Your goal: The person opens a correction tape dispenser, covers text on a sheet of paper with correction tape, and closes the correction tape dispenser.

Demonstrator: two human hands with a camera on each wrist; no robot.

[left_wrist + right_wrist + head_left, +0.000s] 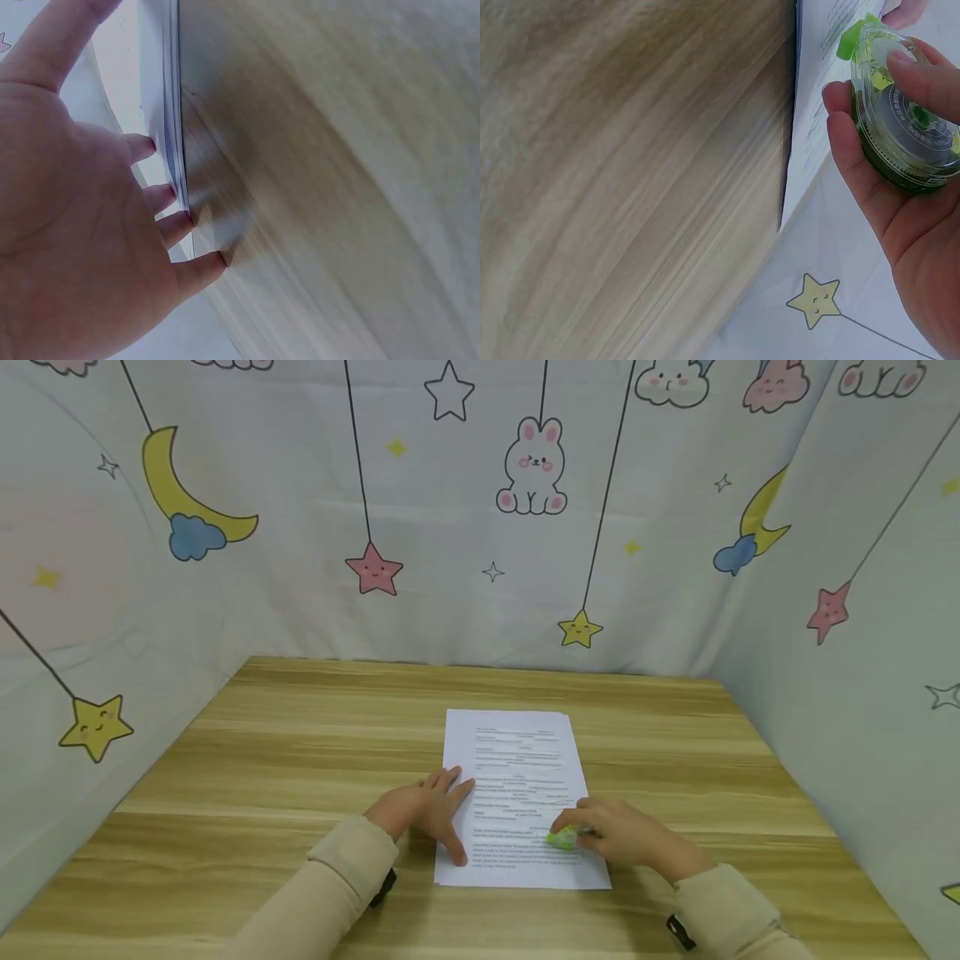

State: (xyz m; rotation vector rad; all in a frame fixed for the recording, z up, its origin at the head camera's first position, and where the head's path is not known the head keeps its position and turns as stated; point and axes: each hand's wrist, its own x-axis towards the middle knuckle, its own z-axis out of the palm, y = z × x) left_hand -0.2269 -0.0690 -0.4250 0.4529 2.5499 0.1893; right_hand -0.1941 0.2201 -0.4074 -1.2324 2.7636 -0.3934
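Note:
A stack of printed paper sheets [517, 760] lies on the wooden table, its lines of small text facing up. My left hand [435, 810] rests on the stack's left edge with fingers spread; the left wrist view shows its fingertips [202, 271] along the layered paper edge [174, 112]. Over the lower right part of the top sheet, my right hand [618, 831] grips a green correction tape dispenser [562, 837]. In the right wrist view the dispenser [911, 120] has a clear case with a round spool inside, pinched between thumb and fingers, its green tip toward the page.
The wooden table [300, 760] extends on both sides of the paper and behind it. A white cloth backdrop [450, 618] printed with stars, moons and rabbits hangs around its back and sides. Dark straps [681, 932] show at both wrists, by the beige sleeves [727, 902].

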